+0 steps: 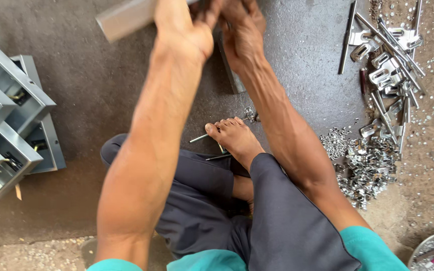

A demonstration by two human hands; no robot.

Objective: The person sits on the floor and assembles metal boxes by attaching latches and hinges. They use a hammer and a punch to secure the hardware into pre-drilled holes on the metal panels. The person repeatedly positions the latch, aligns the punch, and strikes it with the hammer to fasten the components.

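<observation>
- Head view: the left hand [184,25] is closed around a grey metal bar [124,19], which juts out to its left at the top edge.
- The right hand [242,27] presses against the left one, fingers curled; what it grips I cannot tell.
- Right of both hands lie metal brackets [388,65] and small clips [362,165].

Soft even daylight, faint shadows, slight wide-angle stretch.

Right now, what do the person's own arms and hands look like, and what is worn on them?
Both arms are bare from wrist to upper arm, lean and sinewy. Short teal sleeves show at the bottom edge. The left hand and right hand are bare: no gloves, watch or rings visible.
</observation>
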